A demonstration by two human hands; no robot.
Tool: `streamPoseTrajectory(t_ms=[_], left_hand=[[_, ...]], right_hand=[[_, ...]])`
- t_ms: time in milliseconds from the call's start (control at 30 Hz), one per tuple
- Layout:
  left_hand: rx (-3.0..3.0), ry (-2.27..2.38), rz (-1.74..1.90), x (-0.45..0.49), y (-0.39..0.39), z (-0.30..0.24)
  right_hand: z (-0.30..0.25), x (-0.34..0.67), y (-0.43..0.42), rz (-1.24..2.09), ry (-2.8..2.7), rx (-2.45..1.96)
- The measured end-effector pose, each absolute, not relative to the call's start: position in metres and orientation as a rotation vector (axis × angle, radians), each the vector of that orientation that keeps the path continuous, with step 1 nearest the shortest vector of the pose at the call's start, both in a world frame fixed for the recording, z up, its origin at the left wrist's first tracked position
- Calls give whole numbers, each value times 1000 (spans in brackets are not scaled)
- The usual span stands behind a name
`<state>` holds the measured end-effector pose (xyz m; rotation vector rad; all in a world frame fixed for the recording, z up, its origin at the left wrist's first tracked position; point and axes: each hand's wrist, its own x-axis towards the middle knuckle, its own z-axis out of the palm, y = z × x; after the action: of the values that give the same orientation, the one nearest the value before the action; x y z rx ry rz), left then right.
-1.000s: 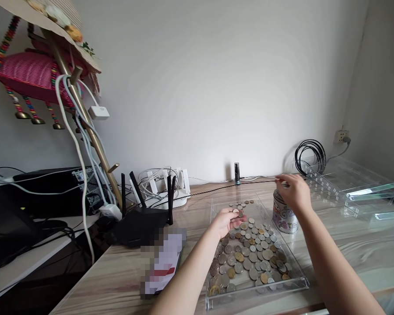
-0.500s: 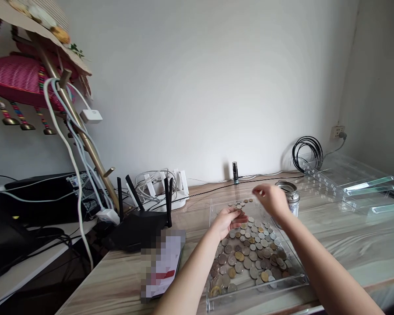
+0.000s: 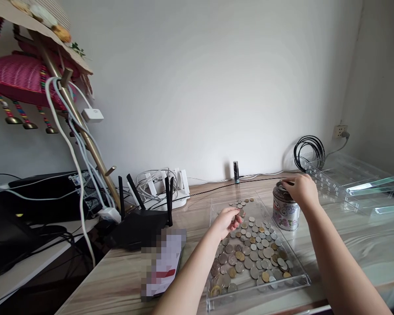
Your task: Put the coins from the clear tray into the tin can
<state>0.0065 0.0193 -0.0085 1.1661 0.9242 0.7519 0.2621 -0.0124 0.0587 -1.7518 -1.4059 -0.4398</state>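
A clear acrylic tray (image 3: 216, 302) lies on the wooden desk, with several silver and gold coins (image 3: 249, 258) spread over its floor. My left hand (image 3: 228, 221) hovers over the tray's far left part, fingers curled around a few coins. My right hand (image 3: 300, 189) is over the top of a small patterned tin can (image 3: 284, 214) standing just right of the tray, fingertips pinched at its lid. Whether a coin is between those fingertips is too small to see.
A black router (image 3: 141, 223) and a white one with cables (image 3: 160, 186) stand left of the tray, beside a blurred booklet (image 3: 164, 262). Stacked clear trays (image 3: 351, 183) and a coiled black cable (image 3: 310, 151) sit at the right. A small dark bottle (image 3: 236, 171) stands by the wall.
My right hand went from above the can to the tray's far end beside my left hand, then back onto the can's top. My left hand stayed over the coins.
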Motion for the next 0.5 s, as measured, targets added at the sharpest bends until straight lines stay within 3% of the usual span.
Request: streamPoseTrajectory(t_ms=[100, 300, 500], left_hand=[[1110, 872, 802, 5, 20, -9], [1140, 781, 786, 6, 19, -8], [1073, 729, 781, 5, 17, -7]], right_hand=[[60, 231, -18, -485, -1453, -1462], [30, 163, -12, 22, -2068, -1324], [26, 156, -10, -73, -2004, -1353]])
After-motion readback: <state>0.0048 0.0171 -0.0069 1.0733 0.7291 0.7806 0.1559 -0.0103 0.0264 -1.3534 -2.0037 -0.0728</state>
